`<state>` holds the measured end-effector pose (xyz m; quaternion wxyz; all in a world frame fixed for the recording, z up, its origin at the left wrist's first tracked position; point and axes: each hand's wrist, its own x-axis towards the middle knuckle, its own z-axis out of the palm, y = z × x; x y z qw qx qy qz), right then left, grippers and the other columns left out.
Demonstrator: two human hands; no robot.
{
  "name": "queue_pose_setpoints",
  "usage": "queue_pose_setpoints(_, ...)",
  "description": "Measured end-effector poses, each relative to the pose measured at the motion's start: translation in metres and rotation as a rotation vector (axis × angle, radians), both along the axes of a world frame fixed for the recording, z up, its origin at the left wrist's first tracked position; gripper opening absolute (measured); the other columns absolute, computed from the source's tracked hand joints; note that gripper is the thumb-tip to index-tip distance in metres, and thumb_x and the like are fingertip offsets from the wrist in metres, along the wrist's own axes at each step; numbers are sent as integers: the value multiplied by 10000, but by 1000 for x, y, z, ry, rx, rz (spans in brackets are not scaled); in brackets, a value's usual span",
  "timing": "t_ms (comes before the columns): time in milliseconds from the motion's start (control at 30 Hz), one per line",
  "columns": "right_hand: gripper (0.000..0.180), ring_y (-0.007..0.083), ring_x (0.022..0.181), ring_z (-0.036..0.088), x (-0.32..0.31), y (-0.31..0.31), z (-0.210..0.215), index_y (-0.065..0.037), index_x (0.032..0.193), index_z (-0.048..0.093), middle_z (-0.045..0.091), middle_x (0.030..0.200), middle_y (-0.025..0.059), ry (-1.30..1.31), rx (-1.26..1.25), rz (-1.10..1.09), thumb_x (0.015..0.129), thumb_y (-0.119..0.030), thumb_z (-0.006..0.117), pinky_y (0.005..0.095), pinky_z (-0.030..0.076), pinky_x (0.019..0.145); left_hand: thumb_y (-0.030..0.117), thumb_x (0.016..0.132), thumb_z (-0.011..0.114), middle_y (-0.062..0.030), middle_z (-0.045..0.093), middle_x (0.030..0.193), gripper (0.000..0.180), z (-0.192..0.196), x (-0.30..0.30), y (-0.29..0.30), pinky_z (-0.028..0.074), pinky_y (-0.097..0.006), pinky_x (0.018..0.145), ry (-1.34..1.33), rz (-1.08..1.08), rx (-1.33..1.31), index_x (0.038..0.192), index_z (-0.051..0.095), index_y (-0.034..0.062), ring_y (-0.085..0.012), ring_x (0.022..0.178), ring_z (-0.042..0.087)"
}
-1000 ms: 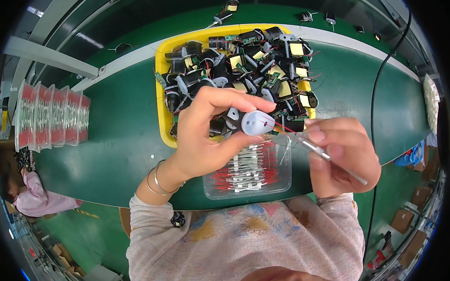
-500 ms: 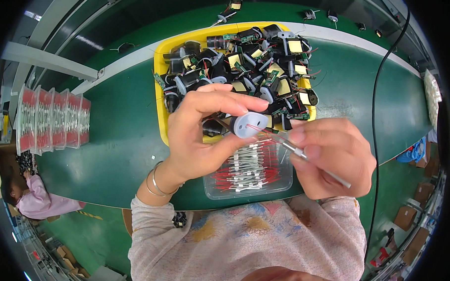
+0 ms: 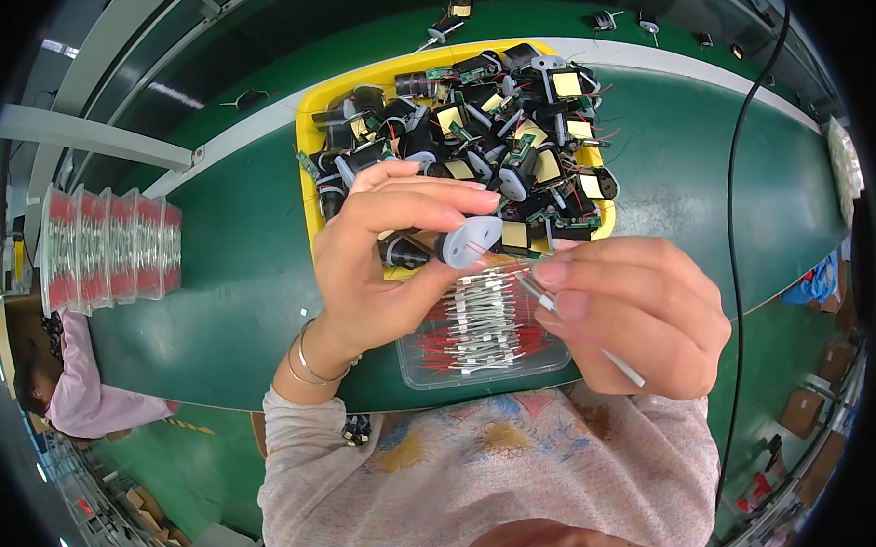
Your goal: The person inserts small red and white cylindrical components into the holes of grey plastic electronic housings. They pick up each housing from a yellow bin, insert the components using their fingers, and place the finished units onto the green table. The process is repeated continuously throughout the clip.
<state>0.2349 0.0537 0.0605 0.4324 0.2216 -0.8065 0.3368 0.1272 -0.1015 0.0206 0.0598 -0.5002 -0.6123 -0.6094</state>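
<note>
While left hand [image 3: 380, 266] pinches grey disc [image 3: 469, 242], right hand [image 3: 632, 315] holds tweezers [image 3: 575, 331].

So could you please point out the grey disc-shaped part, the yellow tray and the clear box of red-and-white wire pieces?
grey disc-shaped part [image 3: 470, 241], head view, on its flat round face.
yellow tray [image 3: 307, 143], head view, on its left rim.
clear box of red-and-white wire pieces [image 3: 432, 370], head view, on its lower left wall.

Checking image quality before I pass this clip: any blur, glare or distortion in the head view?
Head view: strong fisheye, the green table edge bows and the corners go black. Lighting is even, with soft sheen on the clear tray. The left hand, its grey cap and the right hand with a thin white tube look sharp; the rim is dim.
</note>
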Motion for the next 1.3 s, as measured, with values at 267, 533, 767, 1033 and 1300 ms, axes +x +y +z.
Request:
queue_pose_setpoints(267, 297, 239, 624, 622, -2, 2, -3, 6, 782, 548, 614, 742, 143, 56, -10, 34, 549, 52, 725, 290, 528, 526, 6, 661, 720, -122, 651, 922, 373, 0, 1, -2, 333, -383, 885, -16, -1, 3, 938, 479, 72, -201, 874, 626)
queue_pose_setpoints(533, 324, 250, 644, 634, -2, 7, -2, 17, 796, 575, 620, 741, 125, -2, -76, 86, 516, 79, 723, 289, 518, 519, -2, 654, 723, -129, 650, 911, 392, 1, 2, -1, 326, -388, 899, -32, -25, 6, 938, 462, 68, -212, 881, 629)
queue_pose_setpoints(767, 347, 259, 669, 642, -1, 7, -2, 25, 810, 584, 625, 738, 126, -41, -109, 84, 500, 102, 720, 299, 519, 540, 1, 654, 729, -133, 649, 912, 396, 2, 2, -2, 331, -387, 905, -25, -19, -3, 938, 461, 66, -217, 886, 629)
queue_pose_setpoints(1033, 337, 251, 671, 643, 1, 8, 1, 30, 805, 592, 634, 738, 131, -92, -125, 66, 503, 97, 724, 294, 521, 551, -3, 648, 727, -142, 648, 914, 400, 3, 3, -1, 322, -393, 909, -28, -26, -7, 936, 457, 63, -220, 892, 624)
queue_pose_setpoints(1300, 323, 236, 664, 643, 1, 0, -7, 18, 796, 599, 633, 757, 109, 24, -70, 38, 508, 62, 739, 281, 528, 554, -22, 640, 719, -147, 644, 918, 411, 1, 3, -5, 312, -399, 906, -32, 3, -7, 940, 453, 68, -222, 899, 617)
